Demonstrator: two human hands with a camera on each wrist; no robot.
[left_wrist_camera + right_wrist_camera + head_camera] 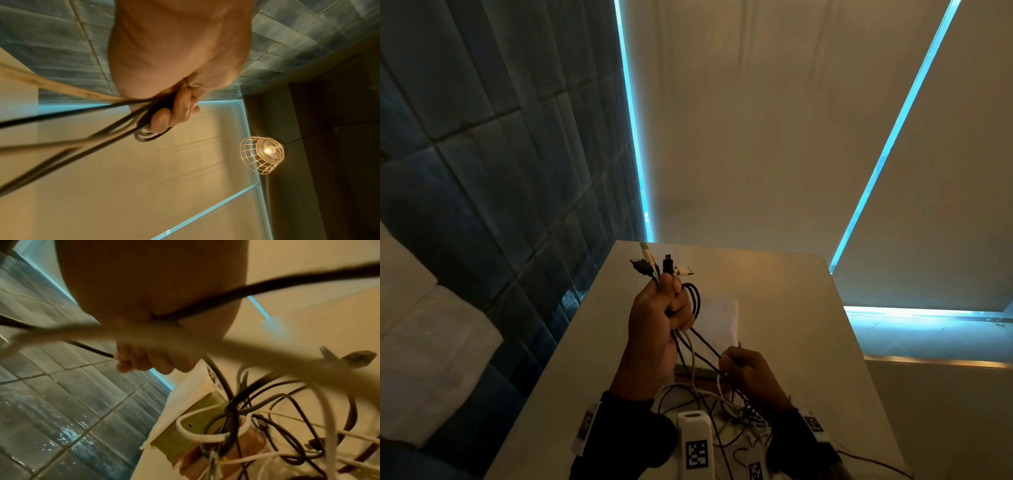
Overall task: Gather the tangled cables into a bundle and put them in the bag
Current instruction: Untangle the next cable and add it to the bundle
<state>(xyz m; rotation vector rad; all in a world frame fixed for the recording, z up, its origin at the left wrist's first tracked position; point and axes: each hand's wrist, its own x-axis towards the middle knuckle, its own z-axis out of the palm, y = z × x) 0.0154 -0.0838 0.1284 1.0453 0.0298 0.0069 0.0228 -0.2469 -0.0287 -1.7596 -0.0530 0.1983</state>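
The left hand (654, 315) is raised above the table (791, 342), fingers curled tightly around a gathered group of cables (690, 346). Several connector ends (654, 262), black and white, protrude above the fist, fanned apart, and a black loop (693, 296) projects from the fist on its right side. The left wrist view confirms the grip: the fingers (180, 105) are folded together over dark and light strands, with small dark loops showing just beneath the fingertips. From the bottom of the fist, black and white strands run down and to the right to the right hand (748, 371), which is lower and nearer the person, just above the table. Its fingers are closed on the strands; in the right wrist view, the fingertips (127, 363) pinch a thin dark cable, and other strands cross the palm, blurred. Below both hands, the remainder of the cables lies as a loose tangle (726, 411) on the table, black and white lines crossing each other. A white cloth bag (719, 320) lies flat on the table beyond the hands, behind the raised strands; no cable is visibly inside it. In the right wrist view, a flat greenish item (185, 426) lies under the tangle beside the bag; what it is cannot be determined. Marker-tagged bands (813, 425) sit on both wrists over dark sleeves.
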